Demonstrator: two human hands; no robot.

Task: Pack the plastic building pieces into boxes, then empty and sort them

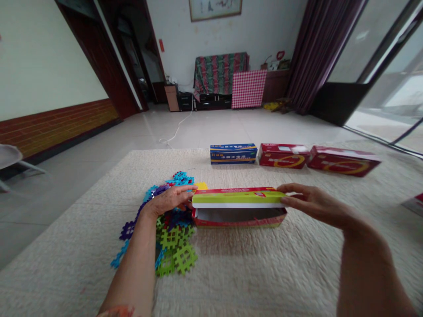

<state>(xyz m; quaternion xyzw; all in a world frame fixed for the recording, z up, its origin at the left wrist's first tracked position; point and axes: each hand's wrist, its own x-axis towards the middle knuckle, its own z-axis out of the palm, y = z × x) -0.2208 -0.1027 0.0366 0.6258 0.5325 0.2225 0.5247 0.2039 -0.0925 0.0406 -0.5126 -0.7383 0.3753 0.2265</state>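
A red and yellow-green cardboard box (239, 222) lies lengthwise in front of me, its long lid flap (238, 200) partly raised and a dark gap showing below it. My left hand (172, 199) grips the box's left end by the flap, with some fingertips hidden behind it. At the opposite end, my right hand (306, 200) pinches the flap's corner between thumb and fingers. Under and around my left wrist spreads a pile of plastic interlocking pieces (170, 237) in green, blue and purple. A yellow piece (201, 186) shows just behind the box.
A blue box (233, 154) and two red boxes (283, 156) stand in a row beyond. Another box (414, 203) is cut off at the right edge. Everything rests on a beige quilted mat (251, 273). A white cable (178, 127) trails over the floor, and a stool (9, 156) stands left.
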